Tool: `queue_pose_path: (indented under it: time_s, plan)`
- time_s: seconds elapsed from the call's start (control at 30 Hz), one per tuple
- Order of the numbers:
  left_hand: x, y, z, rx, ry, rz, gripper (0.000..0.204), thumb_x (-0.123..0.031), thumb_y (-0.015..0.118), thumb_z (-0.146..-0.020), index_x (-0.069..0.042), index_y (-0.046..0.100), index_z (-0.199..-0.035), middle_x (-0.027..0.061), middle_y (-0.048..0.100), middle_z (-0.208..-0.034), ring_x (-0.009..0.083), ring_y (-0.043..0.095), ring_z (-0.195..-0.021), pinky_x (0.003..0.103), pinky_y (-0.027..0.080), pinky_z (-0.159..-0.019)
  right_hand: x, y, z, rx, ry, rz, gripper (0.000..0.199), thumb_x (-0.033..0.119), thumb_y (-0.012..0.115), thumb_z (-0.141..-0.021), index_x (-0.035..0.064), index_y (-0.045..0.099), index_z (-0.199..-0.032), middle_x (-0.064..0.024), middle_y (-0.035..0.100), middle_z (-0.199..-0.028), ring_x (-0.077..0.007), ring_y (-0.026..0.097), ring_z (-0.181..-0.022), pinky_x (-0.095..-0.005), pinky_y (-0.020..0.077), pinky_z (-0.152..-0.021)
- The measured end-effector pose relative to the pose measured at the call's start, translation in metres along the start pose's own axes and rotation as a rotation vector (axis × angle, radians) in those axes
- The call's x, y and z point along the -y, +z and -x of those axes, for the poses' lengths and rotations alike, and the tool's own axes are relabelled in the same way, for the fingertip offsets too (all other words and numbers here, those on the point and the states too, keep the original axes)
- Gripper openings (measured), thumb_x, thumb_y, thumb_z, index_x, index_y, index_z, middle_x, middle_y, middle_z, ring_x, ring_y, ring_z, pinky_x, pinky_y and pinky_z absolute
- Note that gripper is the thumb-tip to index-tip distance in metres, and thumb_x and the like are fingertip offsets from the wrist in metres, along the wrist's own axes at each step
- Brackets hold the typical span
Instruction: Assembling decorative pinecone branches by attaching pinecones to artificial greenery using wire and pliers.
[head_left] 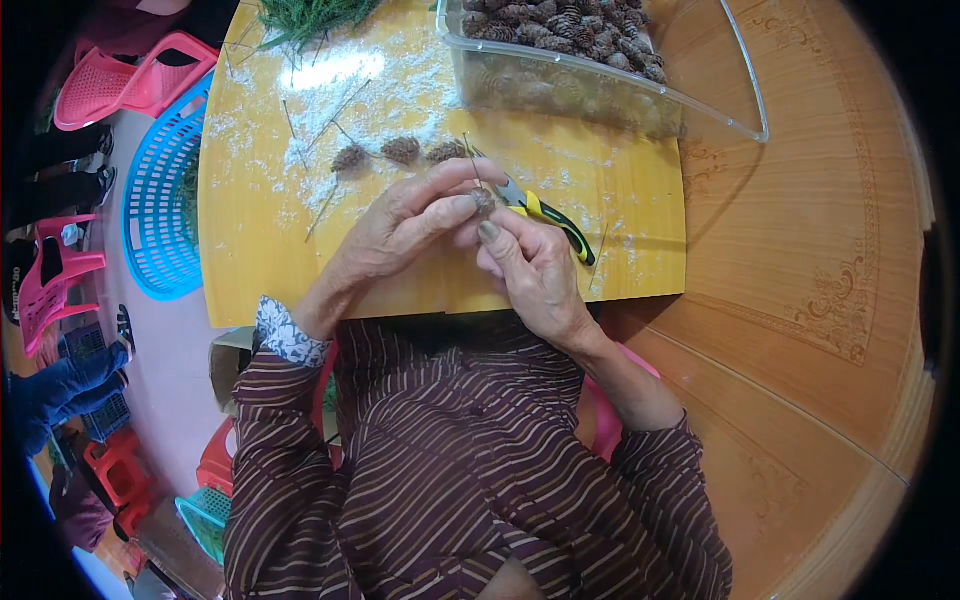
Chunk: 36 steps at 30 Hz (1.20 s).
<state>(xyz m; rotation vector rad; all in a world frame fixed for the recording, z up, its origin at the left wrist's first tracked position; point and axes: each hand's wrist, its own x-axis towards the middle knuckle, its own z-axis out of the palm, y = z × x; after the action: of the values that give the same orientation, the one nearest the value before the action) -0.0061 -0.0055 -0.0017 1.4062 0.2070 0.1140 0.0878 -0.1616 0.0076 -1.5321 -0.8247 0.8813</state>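
Note:
Over the near part of the yellow table, my left hand (412, 220) and my right hand (535, 268) meet around one small brown pine cone (483, 203). Thumbs and fingers of both hands press on it, and a thin dark wire (471, 155) sticks up from it. Just beyond my fingers lie several pine cones (401, 150), some with wire stems attached. Pliers (560, 223) with yellow and black handles rest on the table beside my right hand, their jaws partly hidden behind my fingers.
A clear plastic bin (570, 95) full of pine cones stands at the far right of the yellow table (650, 220). Green sprigs (310, 18) lie at the far edge, among white flakes and loose wires. A blue basket (165, 200) and pink chairs (140, 85) are at the left.

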Motion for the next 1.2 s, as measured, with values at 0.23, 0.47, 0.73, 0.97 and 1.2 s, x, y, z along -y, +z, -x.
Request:
queue_pose_path:
  time_s: [0.23,0.47,0.73,0.97,1.2]
  plan:
    - [0.006,0.001,-0.001,-0.044,0.059,-0.006,0.026,-0.016,0.051,-0.095,0.000,0.056,-0.115,0.0024,0.058,-0.101,0.0099,0.053,-0.097,0.025,0.042,-0.086,0.002,-0.003,-0.001,0.024,0.028,-0.038,0.030,0.026,0.045,-0.099,0.0018,0.061,-0.091,0.0064,0.039,-0.059,-0.0029,0.033,-0.054,-0.0203,0.0272,-0.049]
    - [0.013,0.004,0.000,-0.126,0.081,0.117,0.025,-0.015,0.051,-0.095,0.000,0.057,-0.113,0.0030,0.059,-0.102,0.0103,0.053,-0.097,0.025,0.042,-0.086,0.003,-0.003,-0.002,0.046,0.021,-0.035,0.030,0.026,0.044,-0.100,0.0020,0.060,-0.091,0.0058,0.039,-0.059,-0.0031,0.033,-0.054,-0.0204,0.0280,-0.049]
    - [-0.003,-0.014,0.001,0.153,0.048,-0.018,0.031,-0.017,0.053,-0.093,-0.001,0.054,-0.119,0.0041,0.059,-0.104,0.0112,0.053,-0.096,0.025,0.042,-0.087,-0.002,-0.003,-0.002,0.068,0.007,0.039,0.030,0.026,0.044,-0.100,0.0012,0.060,-0.092,0.0054,0.040,-0.058,-0.0036,0.034,-0.053,-0.0204,0.0289,-0.050]
    - [0.006,-0.009,0.002,0.052,0.052,-0.016,0.032,-0.017,0.052,-0.093,0.000,0.053,-0.120,0.0036,0.058,-0.104,0.0120,0.053,-0.097,0.026,0.042,-0.087,0.005,-0.004,-0.003,0.070,0.022,-0.006,0.031,0.025,0.043,-0.100,0.0004,0.060,-0.092,0.0050,0.040,-0.058,-0.0037,0.034,-0.053,-0.0208,0.0292,-0.050]
    - [0.005,-0.004,0.001,0.004,0.081,0.008,0.030,-0.016,0.051,-0.093,0.000,0.054,-0.118,0.0032,0.058,-0.103,0.0116,0.053,-0.097,0.026,0.042,-0.087,0.002,-0.006,-0.004,0.075,-0.010,0.016,0.032,0.026,0.043,-0.100,0.0006,0.060,-0.092,0.0053,0.040,-0.057,-0.0035,0.033,-0.052,-0.0207,0.0286,-0.049]
